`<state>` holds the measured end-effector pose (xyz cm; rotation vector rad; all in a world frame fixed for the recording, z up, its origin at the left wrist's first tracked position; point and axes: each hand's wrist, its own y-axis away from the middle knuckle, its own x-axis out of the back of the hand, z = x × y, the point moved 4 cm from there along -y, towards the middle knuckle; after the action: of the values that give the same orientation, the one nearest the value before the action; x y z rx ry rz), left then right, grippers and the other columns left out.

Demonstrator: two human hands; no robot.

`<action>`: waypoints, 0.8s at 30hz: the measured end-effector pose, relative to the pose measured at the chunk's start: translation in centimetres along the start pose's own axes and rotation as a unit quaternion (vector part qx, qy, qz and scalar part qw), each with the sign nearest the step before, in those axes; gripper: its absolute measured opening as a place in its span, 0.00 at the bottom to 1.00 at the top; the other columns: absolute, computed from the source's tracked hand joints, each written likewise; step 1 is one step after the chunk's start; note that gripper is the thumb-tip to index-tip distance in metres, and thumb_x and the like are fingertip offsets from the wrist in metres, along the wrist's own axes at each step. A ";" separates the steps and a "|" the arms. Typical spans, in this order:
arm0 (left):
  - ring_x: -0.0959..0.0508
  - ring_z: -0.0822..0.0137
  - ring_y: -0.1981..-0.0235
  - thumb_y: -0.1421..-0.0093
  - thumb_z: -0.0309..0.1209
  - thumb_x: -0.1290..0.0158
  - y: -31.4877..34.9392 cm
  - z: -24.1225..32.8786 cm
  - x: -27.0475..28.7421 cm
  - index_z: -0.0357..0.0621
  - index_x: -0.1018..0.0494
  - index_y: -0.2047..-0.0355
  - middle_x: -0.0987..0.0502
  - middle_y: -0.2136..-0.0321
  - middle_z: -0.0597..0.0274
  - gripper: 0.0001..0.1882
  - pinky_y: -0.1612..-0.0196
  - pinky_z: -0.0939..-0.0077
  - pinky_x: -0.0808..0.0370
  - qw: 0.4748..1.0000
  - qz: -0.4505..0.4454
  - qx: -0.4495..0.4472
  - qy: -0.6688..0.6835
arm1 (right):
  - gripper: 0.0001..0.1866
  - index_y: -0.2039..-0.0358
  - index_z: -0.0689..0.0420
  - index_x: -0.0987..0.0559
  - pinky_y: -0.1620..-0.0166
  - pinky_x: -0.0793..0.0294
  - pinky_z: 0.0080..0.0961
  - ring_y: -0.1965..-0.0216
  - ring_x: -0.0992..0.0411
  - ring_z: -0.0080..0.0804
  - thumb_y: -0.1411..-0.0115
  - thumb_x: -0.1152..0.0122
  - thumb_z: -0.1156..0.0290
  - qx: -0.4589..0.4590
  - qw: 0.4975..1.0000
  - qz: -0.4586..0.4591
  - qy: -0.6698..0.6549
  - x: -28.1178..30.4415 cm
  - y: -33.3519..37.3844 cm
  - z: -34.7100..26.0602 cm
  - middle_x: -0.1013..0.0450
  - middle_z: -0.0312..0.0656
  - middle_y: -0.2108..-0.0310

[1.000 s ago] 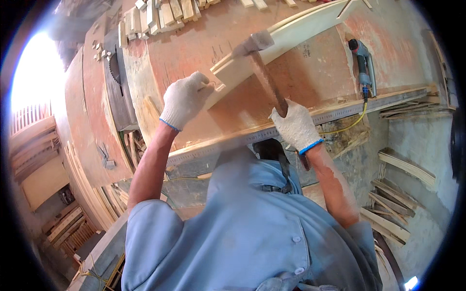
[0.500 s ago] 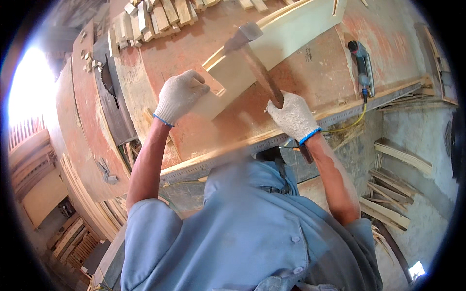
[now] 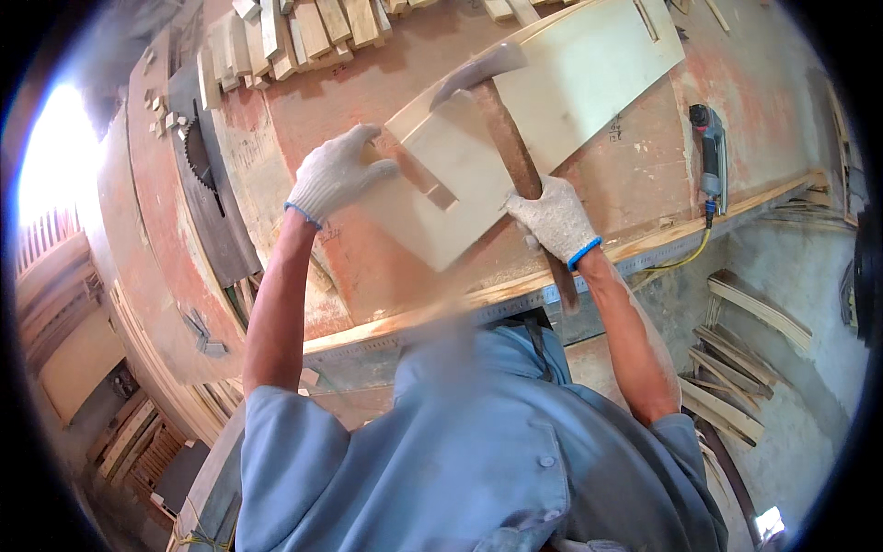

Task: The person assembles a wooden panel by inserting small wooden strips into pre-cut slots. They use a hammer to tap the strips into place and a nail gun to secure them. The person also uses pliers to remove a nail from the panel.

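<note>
My right hand [image 3: 555,219], in a white knitted glove with a blue cuff, is closed round the wooden handle of a hammer [image 3: 509,138]. Its dark metal head is held above a long pale wooden panel [image 3: 575,78] lying slantwise on the workbench. A rectangular cutout shows near the panel's near-left end, and a narrow slot at its far end. Beside that near end, my left hand [image 3: 338,175], gloved alike, has its thumb and fingers apart. I make out nothing held in it, though blur softens that area.
A blue-and-black air tool [image 3: 708,156] with a yellow hose lies at the right of the workbench [image 3: 635,175]. Short wood strips [image 3: 313,32] are piled at the back. A toothed circular saw blade [image 3: 198,156] sticks up at the left. Boards lean at the lower right.
The panel's near end has come closer to me and to the right. The hammer has turned so its head now shows sideways. My left hand's fingers have spread from a closer curl.
</note>
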<state>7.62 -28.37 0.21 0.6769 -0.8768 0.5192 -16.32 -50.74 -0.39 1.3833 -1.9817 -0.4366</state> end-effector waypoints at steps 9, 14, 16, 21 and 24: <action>0.16 0.57 0.48 0.31 0.40 0.42 -1.5 2.7 -3.6 0.40 0.22 0.43 0.16 0.51 0.47 0.22 0.44 0.65 0.22 0.984 0.007 0.002 0.179 | 0.09 0.66 0.60 0.21 0.82 0.33 0.25 0.86 0.32 0.22 0.35 0.34 0.67 -0.065 0.987 0.071 -0.127 3.0 5.0 3.2 0.31 0.34 0.85; 0.15 0.53 0.54 0.34 0.47 0.43 -4.7 4.7 -6.3 0.40 0.18 0.50 0.15 0.57 0.48 0.23 0.49 0.62 0.21 0.984 0.013 0.023 0.175 | 0.14 0.73 0.60 0.22 0.82 0.31 0.27 0.87 0.30 0.24 0.34 0.35 0.65 -0.092 0.985 0.127 -0.069 6.2 7.7 10.2 0.29 0.36 0.86; 0.15 0.52 0.57 0.35 0.49 0.43 -6.3 5.0 -6.5 0.42 0.17 0.54 0.14 0.61 0.48 0.23 0.51 0.60 0.21 0.978 -0.021 0.047 0.204 | 0.16 0.76 0.59 0.22 0.81 0.30 0.28 0.87 0.29 0.25 0.34 0.36 0.64 -0.105 0.984 0.120 -0.075 6.6 7.9 12.4 0.29 0.37 0.87; 0.15 0.52 0.65 0.38 0.51 0.43 -6.2 9.2 -3.7 0.40 0.17 0.61 0.16 0.69 0.47 0.24 0.58 0.61 0.21 0.990 -0.085 0.071 0.082 | 0.18 0.80 0.59 0.22 0.81 0.29 0.31 0.87 0.28 0.28 0.35 0.37 0.63 0.013 0.997 0.069 -0.005 7.0 7.8 16.4 0.27 0.38 0.87; 0.16 0.49 0.67 0.40 0.53 0.41 -5.6 11.0 -3.1 0.39 0.19 0.66 0.18 0.72 0.45 0.25 0.60 0.56 0.22 0.995 -0.079 0.054 0.010 | 0.19 0.79 0.61 0.22 0.81 0.28 0.33 0.87 0.26 0.32 0.35 0.37 0.61 -0.089 0.992 0.028 -0.087 7.9 7.8 15.9 0.26 0.42 0.87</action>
<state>3.94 -40.47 0.93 0.8318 -0.7728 0.4329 -34.33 -56.70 -4.43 1.2109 -2.0577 -0.7118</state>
